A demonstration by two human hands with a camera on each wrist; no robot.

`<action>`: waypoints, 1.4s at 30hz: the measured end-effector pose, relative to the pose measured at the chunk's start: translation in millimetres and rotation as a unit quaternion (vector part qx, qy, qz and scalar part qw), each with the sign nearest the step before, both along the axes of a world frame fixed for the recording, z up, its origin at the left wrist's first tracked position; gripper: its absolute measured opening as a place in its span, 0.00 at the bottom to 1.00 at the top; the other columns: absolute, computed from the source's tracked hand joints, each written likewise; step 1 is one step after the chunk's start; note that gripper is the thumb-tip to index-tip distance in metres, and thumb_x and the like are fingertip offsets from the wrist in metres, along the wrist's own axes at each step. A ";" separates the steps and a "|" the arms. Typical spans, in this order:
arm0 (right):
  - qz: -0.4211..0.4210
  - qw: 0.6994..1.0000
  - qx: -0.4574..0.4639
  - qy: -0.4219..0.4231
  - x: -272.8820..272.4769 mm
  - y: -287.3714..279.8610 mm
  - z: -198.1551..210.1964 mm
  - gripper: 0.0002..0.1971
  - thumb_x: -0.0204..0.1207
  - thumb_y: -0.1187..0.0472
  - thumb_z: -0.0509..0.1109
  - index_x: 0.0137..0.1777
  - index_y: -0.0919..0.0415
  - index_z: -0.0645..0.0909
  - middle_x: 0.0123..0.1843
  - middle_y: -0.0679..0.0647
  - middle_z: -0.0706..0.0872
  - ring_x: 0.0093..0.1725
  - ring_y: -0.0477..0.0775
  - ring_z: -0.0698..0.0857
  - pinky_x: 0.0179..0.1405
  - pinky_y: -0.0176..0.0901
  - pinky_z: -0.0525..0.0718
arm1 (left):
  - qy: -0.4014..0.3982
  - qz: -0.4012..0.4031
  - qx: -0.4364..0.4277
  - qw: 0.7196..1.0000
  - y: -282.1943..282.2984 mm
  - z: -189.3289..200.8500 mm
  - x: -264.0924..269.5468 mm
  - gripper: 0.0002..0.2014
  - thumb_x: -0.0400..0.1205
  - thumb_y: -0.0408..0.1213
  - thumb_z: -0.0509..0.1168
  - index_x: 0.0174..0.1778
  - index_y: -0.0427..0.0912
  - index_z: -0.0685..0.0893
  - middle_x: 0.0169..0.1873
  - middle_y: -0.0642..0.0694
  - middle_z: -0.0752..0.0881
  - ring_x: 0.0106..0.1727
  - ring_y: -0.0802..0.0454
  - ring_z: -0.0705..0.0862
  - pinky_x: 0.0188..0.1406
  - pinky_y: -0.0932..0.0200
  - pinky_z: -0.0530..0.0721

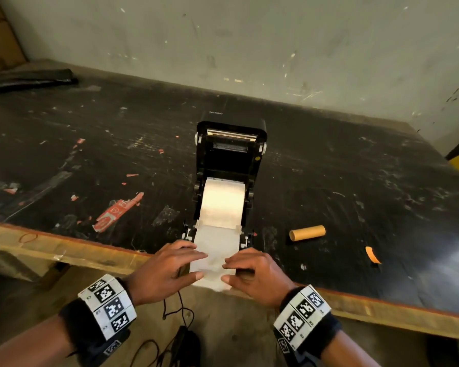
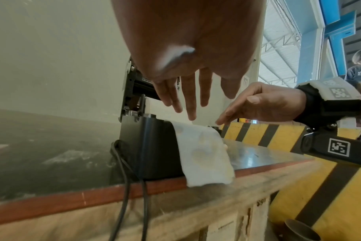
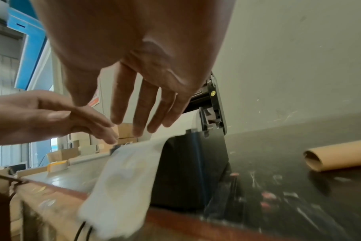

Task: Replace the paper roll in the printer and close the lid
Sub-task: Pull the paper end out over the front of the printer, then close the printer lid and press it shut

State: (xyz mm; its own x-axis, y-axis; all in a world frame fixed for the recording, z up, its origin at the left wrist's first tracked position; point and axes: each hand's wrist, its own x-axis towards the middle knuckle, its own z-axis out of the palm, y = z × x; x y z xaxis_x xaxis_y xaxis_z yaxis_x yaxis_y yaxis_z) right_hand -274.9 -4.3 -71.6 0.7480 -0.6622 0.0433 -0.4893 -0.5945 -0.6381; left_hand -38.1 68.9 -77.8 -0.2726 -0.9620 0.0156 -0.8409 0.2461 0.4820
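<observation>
The black printer (image 1: 229, 165) stands near the table's front edge with its lid (image 1: 232, 139) raised upright. A white paper roll (image 1: 223, 201) sits in the open bay. Its loose paper strip (image 1: 215, 245) runs forward over the printer's front and hangs past the table edge, also visible as the paper strip (image 2: 204, 154) and the paper strip (image 3: 124, 179). My left hand (image 1: 167, 268) and right hand (image 1: 252, 271) lie on either side of the strip, fingers straight, fingertips at the paper; contact is unclear. Neither holds anything. An empty cardboard core (image 1: 307, 232) lies to the right.
The dark, scuffed table (image 1: 355, 181) carries red label scraps (image 1: 117, 211) at left and an orange scrap (image 1: 372, 255) at right. A black bag (image 1: 29, 79) lies far left. Black cables (image 2: 124, 179) drop from the printer's front. A yellow-black barrier (image 2: 278, 135) stands to the right.
</observation>
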 end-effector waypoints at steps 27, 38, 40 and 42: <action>-0.286 0.938 -0.130 -0.143 49.8 -174.0 108.8 0.24 0.77 0.50 0.68 0.72 0.51 0.73 0.67 0.48 0.79 0.71 0.49 0.74 0.73 0.51 0.75 | 0.232 0.128 -0.092 0.960 -206.2 98.9 71.3 0.33 0.74 0.69 0.54 0.75 0.63 0.62 0.75 0.56 0.69 0.77 0.60 0.65 0.75 0.61 0.61; -0.285 0.940 -0.039 -0.183 22.6 -87.7 73.0 0.31 0.68 0.53 0.77 0.69 0.37 0.68 0.63 0.46 0.77 0.61 0.41 0.77 0.52 0.26 0.74 | 0.303 0.251 -0.074 0.916 -84.6 92.9 28.8 0.26 0.73 0.48 0.72 0.67 0.58 0.75 0.62 0.62 0.81 0.65 0.64 0.77 0.67 0.59 0.72; -0.270 0.950 -0.001 -0.157 18.0 -78.8 63.0 0.34 0.69 0.50 0.76 0.73 0.38 0.65 0.69 0.48 0.74 0.67 0.45 0.74 0.60 0.32 0.74 | 0.289 0.261 -0.072 0.918 -71.8 88.5 23.4 0.28 0.73 0.45 0.73 0.69 0.56 0.74 0.62 0.61 0.79 0.65 0.62 0.76 0.65 0.64 0.71; -0.255 0.958 0.030 -0.128 13.4 -69.3 53.4 0.36 0.68 0.47 0.75 0.75 0.36 0.62 0.74 0.49 0.69 0.72 0.47 0.70 0.69 0.42 0.73 | 0.265 0.265 -0.103 0.921 -60.6 82.1 17.9 0.28 0.72 0.42 0.75 0.69 0.55 0.75 0.62 0.60 0.79 0.65 0.63 0.75 0.60 0.79 0.67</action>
